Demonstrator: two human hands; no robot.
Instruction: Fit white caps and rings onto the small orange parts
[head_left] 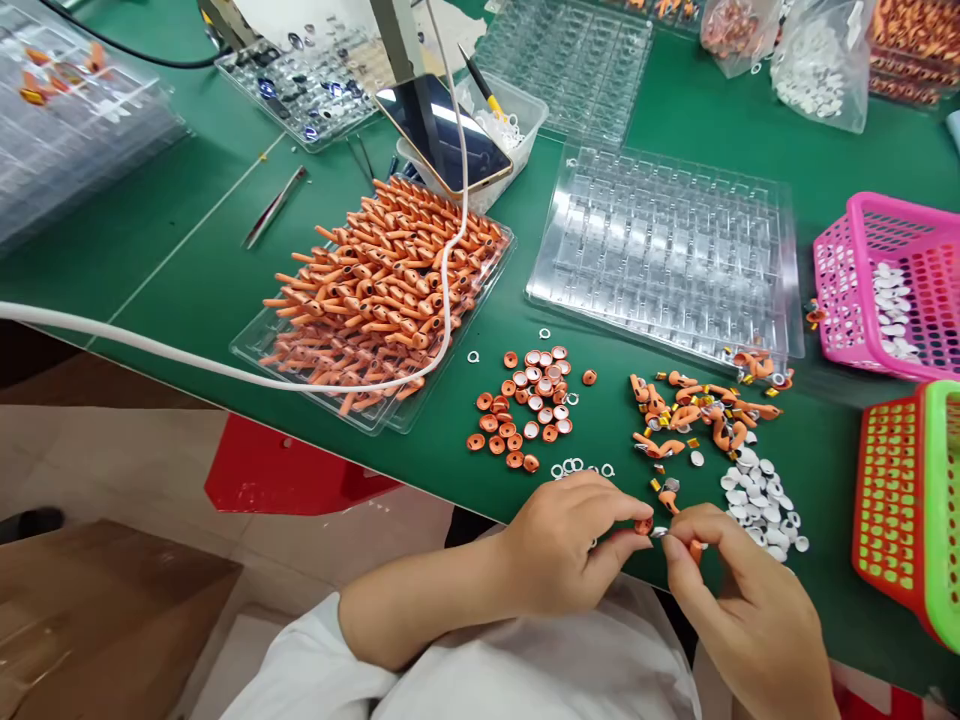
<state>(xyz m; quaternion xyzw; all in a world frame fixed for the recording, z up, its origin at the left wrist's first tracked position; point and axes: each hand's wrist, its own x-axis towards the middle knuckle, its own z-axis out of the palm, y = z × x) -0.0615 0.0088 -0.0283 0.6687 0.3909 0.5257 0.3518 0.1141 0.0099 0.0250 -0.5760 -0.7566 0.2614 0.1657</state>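
Note:
My left hand (559,545) pinches a small orange earbud cap (643,524) between thumb and fingertips. Close beside it, my right hand (750,610) grips an orange earbud housing (697,551), mostly hidden by the fingers. A small silvery part (659,532) shows between the two hands; whether it touches the cap I cannot tell. Beyond my left hand lie loose orange caps (507,424), some with white insides, and thin white rings (572,466). Loose orange housings with yellow tabs (686,410) lie beyond my right hand, beside a pile of white discs (765,505).
Stacked clear trays hold rows of orange housings (390,270), with a white cable (225,368) crossing over them. A clear tray (660,250) lies behind. A phone (442,130) leans on a plastic tub (525,125). Pink (844,290) and red-green (892,500) baskets stand at right.

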